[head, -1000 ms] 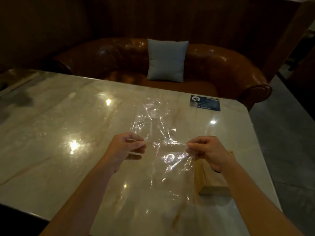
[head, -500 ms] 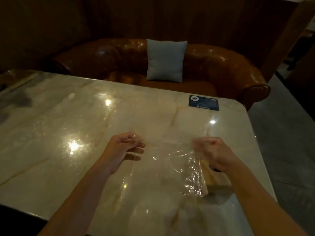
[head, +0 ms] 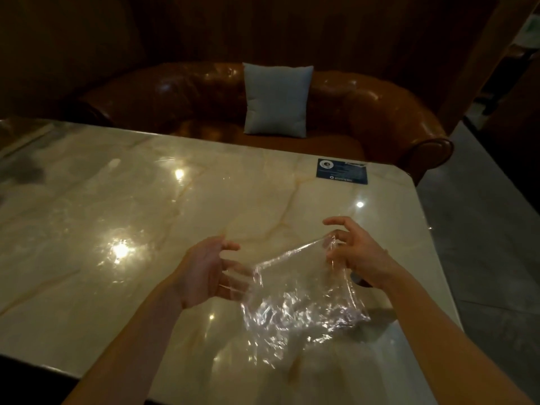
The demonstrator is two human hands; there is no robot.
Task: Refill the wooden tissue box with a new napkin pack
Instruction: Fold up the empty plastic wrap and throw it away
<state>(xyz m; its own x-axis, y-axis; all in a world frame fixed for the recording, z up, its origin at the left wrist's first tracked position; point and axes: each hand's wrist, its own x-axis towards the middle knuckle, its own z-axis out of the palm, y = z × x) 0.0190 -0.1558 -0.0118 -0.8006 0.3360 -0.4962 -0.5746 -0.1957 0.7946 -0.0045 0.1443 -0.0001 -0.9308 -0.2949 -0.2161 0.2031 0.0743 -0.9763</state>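
Note:
A clear, crinkled plastic wrapper (head: 298, 305) hangs above the marble table (head: 146, 229). My right hand (head: 356, 255) pinches its upper right corner. My left hand (head: 204, 273) has its fingers spread, and the fingertips touch the wrapper's left edge without closing on it. The wooden tissue box (head: 380, 299) stands on the table under my right wrist. It is mostly hidden by the wrapper and my forearm, and only a pale strip and part of a dark opening show. No napkins are visible.
A dark blue card (head: 342, 171) lies near the table's far right corner. Behind the table is a brown leather sofa (head: 380, 112) with a grey cushion (head: 276, 99). Grey floor (head: 482, 258) runs along the table's right edge.
My left hand has let go of the wrapper and opened. My right hand has spread its fingers and now holds the wrapper alone. The sheet has dropped and bunched lower right.

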